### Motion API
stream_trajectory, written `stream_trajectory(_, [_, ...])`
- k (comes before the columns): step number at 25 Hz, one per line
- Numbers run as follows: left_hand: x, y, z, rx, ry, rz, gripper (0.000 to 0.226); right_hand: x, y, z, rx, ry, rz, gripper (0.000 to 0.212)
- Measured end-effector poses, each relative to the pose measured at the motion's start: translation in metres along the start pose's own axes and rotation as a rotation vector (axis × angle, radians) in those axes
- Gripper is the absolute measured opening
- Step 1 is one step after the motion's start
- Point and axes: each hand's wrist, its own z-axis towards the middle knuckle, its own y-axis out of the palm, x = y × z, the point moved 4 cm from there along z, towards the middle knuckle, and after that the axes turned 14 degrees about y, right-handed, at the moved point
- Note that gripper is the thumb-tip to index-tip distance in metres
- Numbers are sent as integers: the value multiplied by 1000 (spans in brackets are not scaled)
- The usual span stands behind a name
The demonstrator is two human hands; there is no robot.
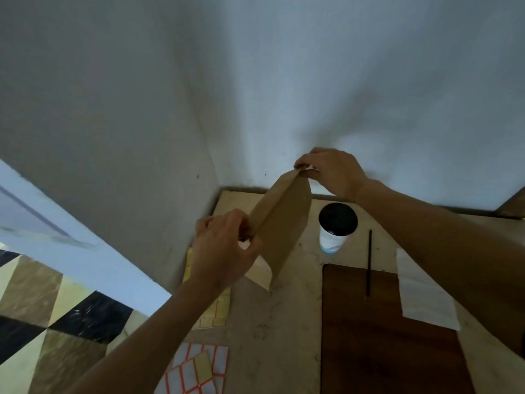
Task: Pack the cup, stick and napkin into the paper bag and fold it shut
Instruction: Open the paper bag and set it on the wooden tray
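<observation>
Both hands, left hand [224,245] and right hand [331,172], pinch the paper bag's [279,228] mouth, probably to open it; the cup [336,227] waits on the table [284,331].

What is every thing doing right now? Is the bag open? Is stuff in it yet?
Paper bag: still flat, held up by both hands, nothing packed.
Left hand: gripping one top corner.
Right hand: pinching the other top corner.
Cup: upright, black lid on, on the table.
Stick: lying flat.
Napkin: lying flat, folded.

Dim, bluish light; soft blur, wide-angle bending at the edges
</observation>
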Motion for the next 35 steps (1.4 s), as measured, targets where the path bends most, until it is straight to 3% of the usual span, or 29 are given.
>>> stream_trajectory(7, [18,-54,-48,56,40,-10,10,-16,-58,-91,-34,41,23,21])
stream_trajectory(22, [155,-4,-142,-253,455,-244,16,50,-120,-423,-43,430,-29,16])
stream_trajectory(28, [168,14,-176,-297,439,-238,23,47,-98,-472,25,419,-4,14])
stream_trajectory(35, [164,28,-197,-354,379,-227,27,38,-79,-492,-11,402,14,16])
